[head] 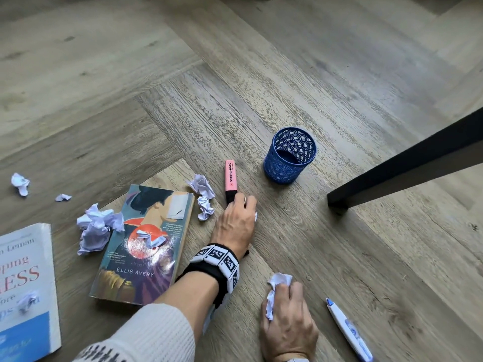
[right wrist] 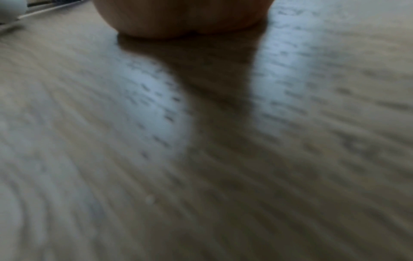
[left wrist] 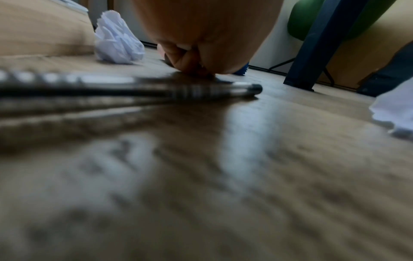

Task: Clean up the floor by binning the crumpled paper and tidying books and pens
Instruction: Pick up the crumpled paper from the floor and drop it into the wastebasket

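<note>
Right hand (head: 288,326) grips crumpled paper (head: 274,293); left hand (head: 236,222), fingers curled, touches the highlighter (head: 231,182) ahead.

Wood-plank floor (head: 339,74); on it two books (head: 146,246), crumpled paper (head: 96,228), pink highlighter (head: 231,180), blue pen cup (head: 288,156), white pen (head: 349,331)

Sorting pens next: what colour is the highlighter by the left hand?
The highlighter is pink with a black cap; the head view shows it best.

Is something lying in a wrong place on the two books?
Yes. A crumpled paper ball lies on the Ellis Avery book, and another paper ball on the white book. That is litter, not tidy.
</note>
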The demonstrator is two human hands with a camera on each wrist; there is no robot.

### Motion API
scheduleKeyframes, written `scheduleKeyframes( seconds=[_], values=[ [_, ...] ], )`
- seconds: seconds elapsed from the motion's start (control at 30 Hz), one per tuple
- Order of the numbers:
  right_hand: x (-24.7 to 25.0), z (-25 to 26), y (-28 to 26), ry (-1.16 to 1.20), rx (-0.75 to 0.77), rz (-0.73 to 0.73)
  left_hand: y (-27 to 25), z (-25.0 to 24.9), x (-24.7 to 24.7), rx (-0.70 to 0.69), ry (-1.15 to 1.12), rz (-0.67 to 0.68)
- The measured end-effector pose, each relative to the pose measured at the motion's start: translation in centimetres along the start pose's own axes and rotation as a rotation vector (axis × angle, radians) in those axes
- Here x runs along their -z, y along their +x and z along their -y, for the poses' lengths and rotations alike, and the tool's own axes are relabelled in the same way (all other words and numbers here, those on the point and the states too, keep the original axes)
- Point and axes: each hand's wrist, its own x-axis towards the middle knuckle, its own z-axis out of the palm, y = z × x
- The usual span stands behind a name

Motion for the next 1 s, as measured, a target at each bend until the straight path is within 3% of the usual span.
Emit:
scheduleKeyframes(
  seconds=[0.13, 0.33, 0.43, 0.7, 0.87, 1.0],
  values=[
    [-0.1, 0.0, -0.1, 0.002, 0.015, -0.003, -0.8, 0.6, -0.2, 0.024, 0.023, 0.001],
    [-0.2, -0.3, 0.0, -0.004, 0.035, -0.041, -2.0, 1.4, 0.8, 0.066, 0.174, 0.344],
    [-0.3, -0.1, -0.1, -0.013, 0.031, -0.088, -2.0, 2.0, 1.3, 0.033, 0.160, 0.338],
    [-0.5, -0.2, -0.2, -0.024, 0.028, -0.087, -0.7, 1.1, 1.3, 0.148, 0.011, 0.170],
    [-0.2, -0.2, -0.2, -0.013, 0.024, -0.079, -0.3, 0.7, 1.3, 0.163, 0.042, 0.266],
    [0.1, 0.2, -0.2, -0.013, 0.000, -0.058, -0.5, 0.8, 2.3, 0.091, 0.041, 0.304]
  ],
)
